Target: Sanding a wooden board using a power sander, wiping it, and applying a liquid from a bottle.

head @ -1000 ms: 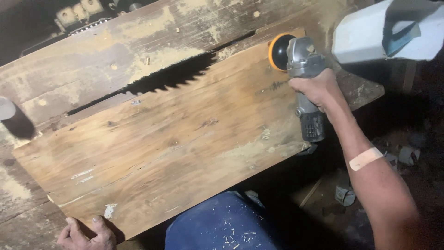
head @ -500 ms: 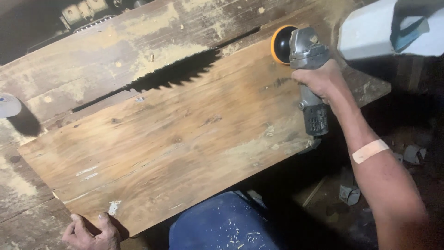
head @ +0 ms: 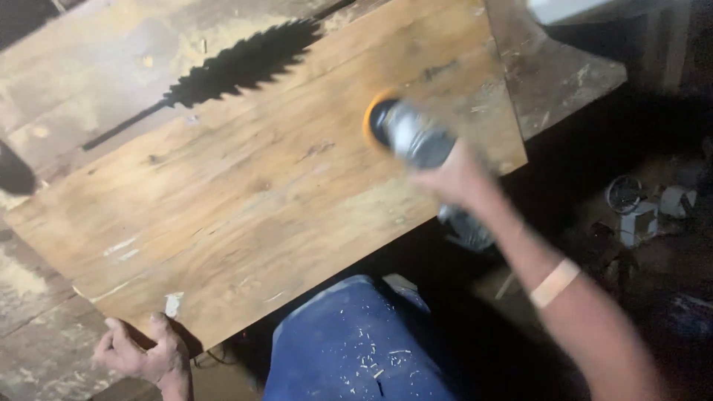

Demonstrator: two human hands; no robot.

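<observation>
The left hand has its fingers clamped on the near corner of the wooden board. Farther along that board, the right hand wraps around a blurred angle grinder, whose orange disc rests on the board's far right part, just right of the saw blade.

Silver angle grinder with orange disc, blurred, tilted on wide worn wooden board, lying flat

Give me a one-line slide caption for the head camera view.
Right hand runs a handheld sander across a wooden board while the left hand grips its near corner beside a saw blade.
</observation>
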